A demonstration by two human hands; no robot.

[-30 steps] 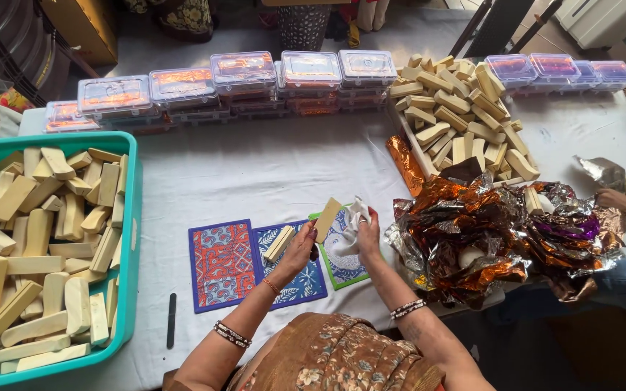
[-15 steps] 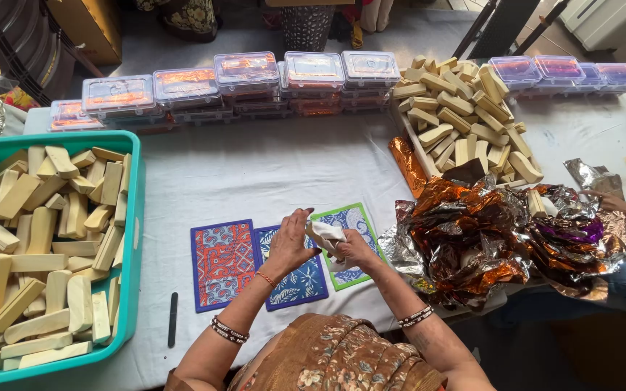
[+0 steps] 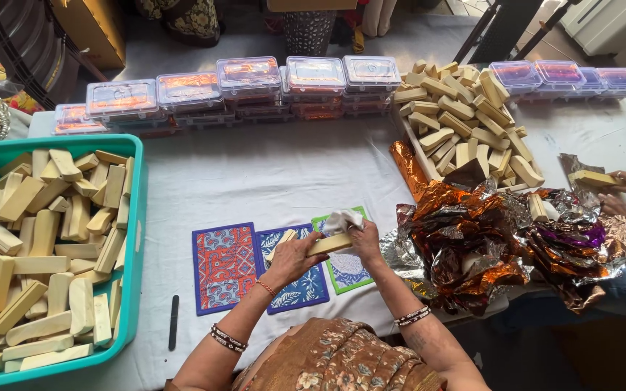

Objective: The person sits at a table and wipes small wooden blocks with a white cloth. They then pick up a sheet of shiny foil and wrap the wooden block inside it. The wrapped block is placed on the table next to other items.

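My left hand (image 3: 293,258) and my right hand (image 3: 365,240) together hold a pale tan bar (image 3: 330,244) over three patterned mats: a red one (image 3: 224,266), a blue one (image 3: 306,286) and a green-edged one (image 3: 347,269). A crumpled white wrapper (image 3: 342,220) sits pressed against the bar under my right fingers. Another tan bar (image 3: 281,242) lies on the blue mat beside my left hand.
A teal tub (image 3: 136,246) full of tan bars stands at the left. A tray (image 3: 414,145) heaped with bars is at the back right, crumpled foil wrappers (image 3: 494,246) below it. Clear lidded boxes (image 3: 255,80) line the back. Another person's hands (image 3: 621,192) hold a bar at the right. A black stick (image 3: 174,321) lies near the tub.
My hands have come together around the bar; the wrapper that was spread open in my right hand is now bunched against it. The other person's hands have lifted a bar.
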